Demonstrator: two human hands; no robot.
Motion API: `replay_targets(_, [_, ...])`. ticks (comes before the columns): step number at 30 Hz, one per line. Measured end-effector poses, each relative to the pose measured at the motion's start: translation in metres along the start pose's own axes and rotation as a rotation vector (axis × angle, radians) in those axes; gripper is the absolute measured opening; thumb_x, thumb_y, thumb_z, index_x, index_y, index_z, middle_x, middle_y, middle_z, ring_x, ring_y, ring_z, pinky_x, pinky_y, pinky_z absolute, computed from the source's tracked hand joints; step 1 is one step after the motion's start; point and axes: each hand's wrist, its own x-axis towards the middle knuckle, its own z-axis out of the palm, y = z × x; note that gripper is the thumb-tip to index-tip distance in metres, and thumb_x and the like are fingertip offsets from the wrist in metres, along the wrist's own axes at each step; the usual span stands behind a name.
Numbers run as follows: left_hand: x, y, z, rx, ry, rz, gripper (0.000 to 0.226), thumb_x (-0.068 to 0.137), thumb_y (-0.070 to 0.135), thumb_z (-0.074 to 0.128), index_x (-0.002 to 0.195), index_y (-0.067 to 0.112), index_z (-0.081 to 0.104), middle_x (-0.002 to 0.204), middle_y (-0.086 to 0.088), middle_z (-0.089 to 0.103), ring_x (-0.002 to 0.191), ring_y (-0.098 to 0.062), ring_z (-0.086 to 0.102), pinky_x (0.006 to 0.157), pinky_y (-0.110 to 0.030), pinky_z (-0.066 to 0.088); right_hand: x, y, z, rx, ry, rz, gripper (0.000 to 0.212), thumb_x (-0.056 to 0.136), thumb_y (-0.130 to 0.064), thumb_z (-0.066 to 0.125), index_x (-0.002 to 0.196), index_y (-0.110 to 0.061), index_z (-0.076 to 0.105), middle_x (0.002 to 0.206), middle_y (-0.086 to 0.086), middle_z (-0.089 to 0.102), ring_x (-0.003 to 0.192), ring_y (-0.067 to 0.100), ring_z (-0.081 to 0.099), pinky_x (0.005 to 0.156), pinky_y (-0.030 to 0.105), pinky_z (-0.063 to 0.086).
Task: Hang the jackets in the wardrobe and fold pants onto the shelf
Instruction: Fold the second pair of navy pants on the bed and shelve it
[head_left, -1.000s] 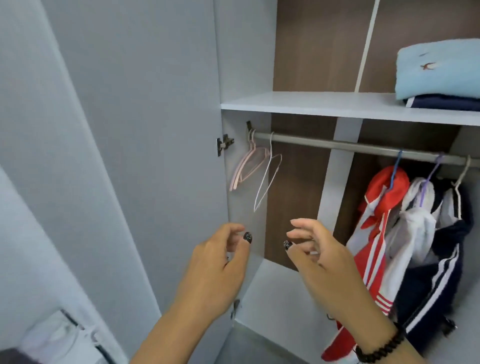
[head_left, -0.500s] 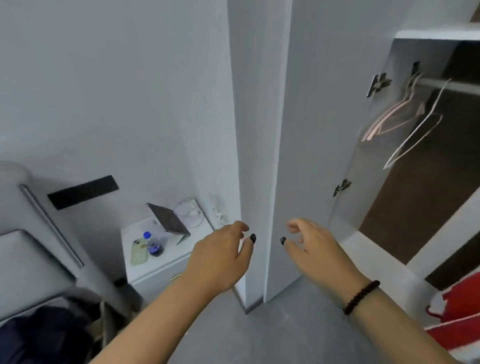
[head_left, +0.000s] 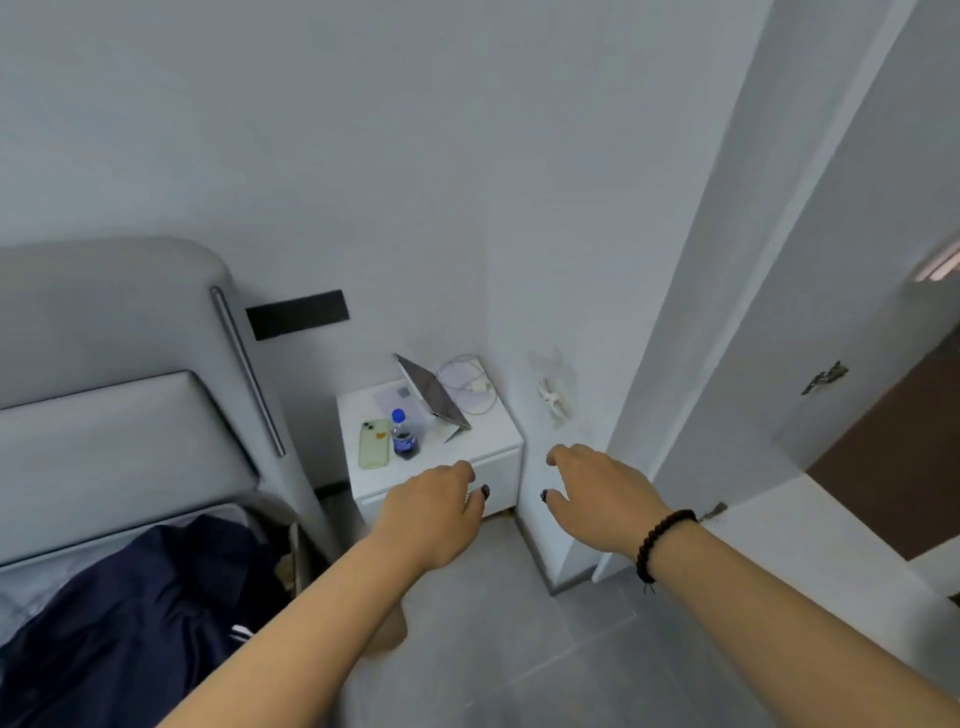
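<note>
A dark navy garment (head_left: 135, 618) with a small white stripe lies crumpled on the bed at the lower left. My left hand (head_left: 431, 514) and my right hand (head_left: 602, 493) are held out side by side in the air in front of me, fingers loosely curled and apart, holding nothing. The right wrist wears a dark bead bracelet. The open wardrobe door (head_left: 810, 291) stands at the right, with a strip of the brown wardrobe interior (head_left: 898, 467) beyond it. The hanging jackets and the shelf are out of view.
A white bedside table (head_left: 498, 441) stands in the corner with a phone (head_left: 374, 444), a small bottle (head_left: 404, 440), a tablet (head_left: 434, 392) and a charger cable on it. A grey padded headboard (head_left: 119, 364) fills the left. Grey floor tiles (head_left: 519, 649) lie below.
My view has swung left and down, away from the wardrobe rail and hangers to the bedside table and bed. Both hands stay empty and have dropped lower in front of me.
</note>
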Motion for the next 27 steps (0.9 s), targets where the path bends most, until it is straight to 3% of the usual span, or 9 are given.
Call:
replay_targets(7, [0.028, -0.086, 0.036, -0.089, -0.102, -0.047, 0.039, 0.099, 0.041, 0.034, 0.129, 0.021, 0.049, 0.124, 0.001, 0.062, 0.111, -0.023, 0.057, 0.086, -0.034, 0.046, 0.065, -0.058, 0.059, 0.022, -0.091, 0.042, 0.035, 0.098, -0.030, 0.039, 0.129, -0.015, 0.043, 0.127, 0.004, 0.052, 0.109, 0.023, 0.054, 0.088, 0.036, 0.047])
replay_targets(15, [0.009, -0.183, 0.126, -0.218, -0.123, -0.207, 0.034, 0.098, 0.040, 0.038, 0.122, 0.022, 0.054, 0.113, 0.001, 0.066, 0.103, -0.023, 0.061, 0.087, -0.037, 0.050, 0.119, -0.082, 0.175, 0.365, -0.077, 0.135, 0.040, 0.094, -0.031, 0.049, 0.132, -0.019, 0.046, 0.127, 0.001, 0.054, 0.113, 0.018, 0.051, 0.094, 0.033, 0.044])
replay_targets(22, [-0.026, -0.251, 0.219, -0.230, -0.047, -0.278, 0.029, 0.096, 0.034, 0.044, 0.117, 0.018, 0.057, 0.111, -0.003, 0.066, 0.102, -0.024, 0.060, 0.085, -0.035, 0.051, 0.117, -0.112, 0.308, 0.311, -0.110, 0.024, 0.042, 0.095, -0.035, 0.049, 0.132, -0.018, 0.046, 0.132, 0.001, 0.052, 0.116, 0.018, 0.051, 0.095, 0.033, 0.044])
replay_targets(27, [-0.056, -0.292, 0.270, -0.208, -0.061, -0.278, 0.029, 0.095, 0.034, 0.043, 0.120, 0.023, 0.053, 0.108, 0.002, 0.067, 0.098, -0.023, 0.062, 0.085, -0.039, 0.052, 0.108, -0.142, 0.384, 0.291, -0.117, -0.009, 0.036, 0.095, -0.035, 0.048, 0.127, -0.018, 0.049, 0.124, 0.001, 0.056, 0.109, 0.019, 0.055, 0.090, 0.032, 0.047])
